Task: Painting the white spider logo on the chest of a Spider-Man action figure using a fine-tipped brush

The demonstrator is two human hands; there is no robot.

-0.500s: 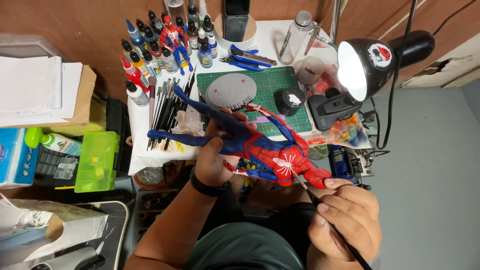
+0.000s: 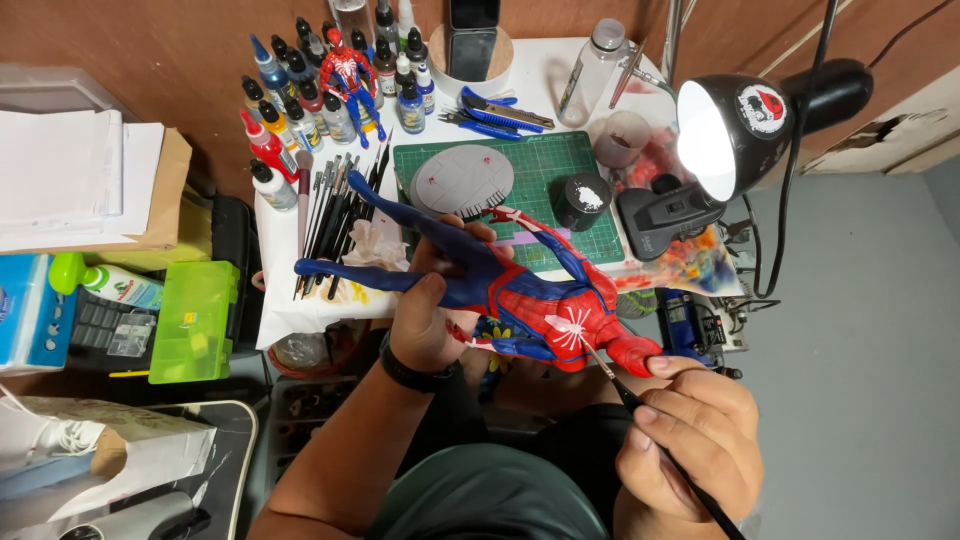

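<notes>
Cluttered white tabletop (image 2: 560,70) fills the upper frame. Below it, left hand (image 2: 435,310) clasps a red-and-blue plastic figure (image 2: 520,295), long axis running left-to-right; right hand (image 2: 690,440), lower right, pinches a thin black brush (image 2: 640,410) touching its chest.

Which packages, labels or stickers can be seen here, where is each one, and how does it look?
Lamp sticker: round, red, black and white, on the black lamp shade.
Box: blue and white, at the left edge.
Bottle label: white, on the green-capped bottle lying beside the box.
Paint bottles: small labelled droppers, at the table's back.
</notes>
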